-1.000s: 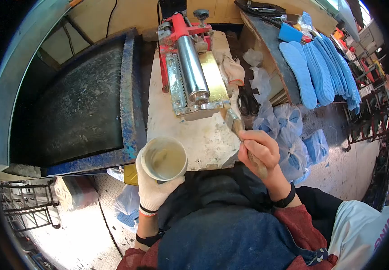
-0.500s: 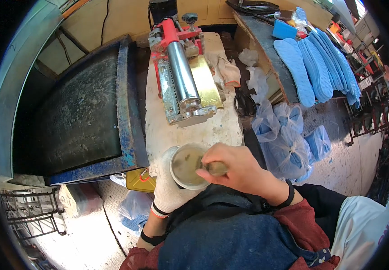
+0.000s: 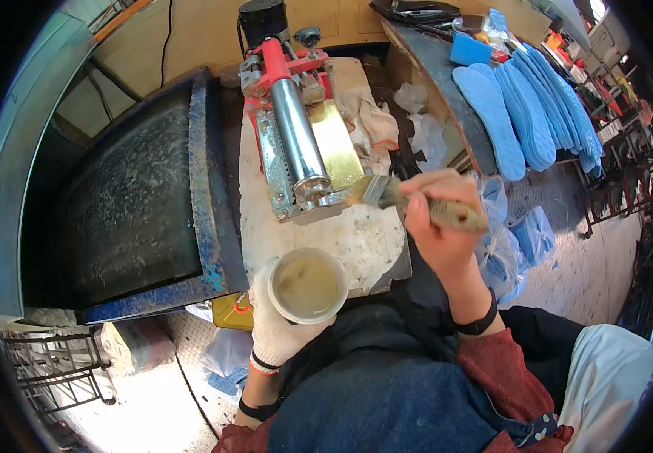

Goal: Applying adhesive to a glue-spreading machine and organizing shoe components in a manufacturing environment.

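A round white tub of cloudy yellowish liquid rests in my left hand, which wears a white knitted glove and is wrapped round its side. My bare right hand grips a paintbrush by its worn wooden handle. The brush points left, its metal band and pale bristles close to the near right corner of a machine with a shiny steel roller and red frame. Whether the bristles touch that corner I cannot tell. A gold-coloured plate lies along the roller's right side.
The machine stands on a stained pale board. A large dark tray with a blue frame is at the left. Blue insoles lie on the right-hand table, above bagged blue pieces. A crumpled white glove sits beside the plate.
My right hand has lifted the brush out of the tub and carried it up and right, toward the machine's near corner. The left hand still holds the tub.
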Available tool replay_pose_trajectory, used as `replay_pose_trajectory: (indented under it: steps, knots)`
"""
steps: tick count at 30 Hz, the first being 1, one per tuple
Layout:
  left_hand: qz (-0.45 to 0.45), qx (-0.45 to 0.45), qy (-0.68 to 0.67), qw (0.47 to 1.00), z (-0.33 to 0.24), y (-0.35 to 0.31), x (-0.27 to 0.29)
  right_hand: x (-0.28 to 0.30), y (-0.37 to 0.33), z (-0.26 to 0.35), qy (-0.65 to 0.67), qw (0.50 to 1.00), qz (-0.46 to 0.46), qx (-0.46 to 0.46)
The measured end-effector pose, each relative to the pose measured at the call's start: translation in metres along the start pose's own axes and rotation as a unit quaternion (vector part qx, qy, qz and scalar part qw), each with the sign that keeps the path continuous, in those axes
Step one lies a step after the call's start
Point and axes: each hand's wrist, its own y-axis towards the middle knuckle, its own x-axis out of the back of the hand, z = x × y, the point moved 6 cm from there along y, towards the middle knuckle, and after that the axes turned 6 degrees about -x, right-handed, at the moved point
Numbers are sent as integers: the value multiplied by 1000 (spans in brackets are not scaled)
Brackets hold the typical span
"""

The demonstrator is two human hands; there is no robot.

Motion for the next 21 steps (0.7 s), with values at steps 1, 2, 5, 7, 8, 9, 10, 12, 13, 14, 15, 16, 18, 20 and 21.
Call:
replay_pose_trajectory:
  steps: [1, 2, 5, 7, 8, 9, 10, 12, 13, 14, 15, 16, 18, 20, 21]
  knots:
    - [0, -1, -2, 1000, 2, 1, -1, 2, 0, 5, 19, 999, -18, 23]
    - [-4, 4, -13, 1000, 4, 2, -1, -6, 2, 11, 39, 998, 38, 39]
    - [-4, 8, -14, 1000, 1, 0, 1, -10, 6, 5, -2, 999, 46, 22]
    - [-6, -1, -7, 1000, -1, 6, 0, -2, 7, -5, 3, 999, 10, -35]
    - [2, 0, -10, 1000, 1, 8, -1, -3, 8, 1, 34, 999, 19, -14]
    - [10, 5, -11, 1000, 3, 5, -1, -7, 7, 9, 67, 997, 30, 3]
    - [9, 8, -11, 1000, 3, 3, -1, -18, 9, 14, 51, 997, 47, 21]
    - [-8, 11, 6, 1000, 3, 2, 0, -9, 15, 5, -8, 999, 36, -13]
    - [-10, 10, 5, 1000, 2, 2, 1, -4, 18, 0, -68, 996, 24, -46]
    - [-1, 0, 5, 1000, 1, 1, 0, -7, 19, 2, -67, 996, 25, -44]
    - [9, -10, 5, 1000, 0, 1, -1, -13, 17, 8, -30, 999, 39, -22]
    - [10, -11, 4, 1000, 0, 1, -1, -19, 16, 13, 8, 999, 53, -1]
    - [-16, -5, 24, 1000, 0, 1, 0, -17, 17, 11, 9, 998, 61, 11]
    - [-5, -1, 14, 1000, -1, -1, 2, -8, 20, 2, -27, 999, 31, -7]
    - [4, 4, 4, 1000, -1, 0, 0, -4, 22, -3, -62, 998, 2, -24]
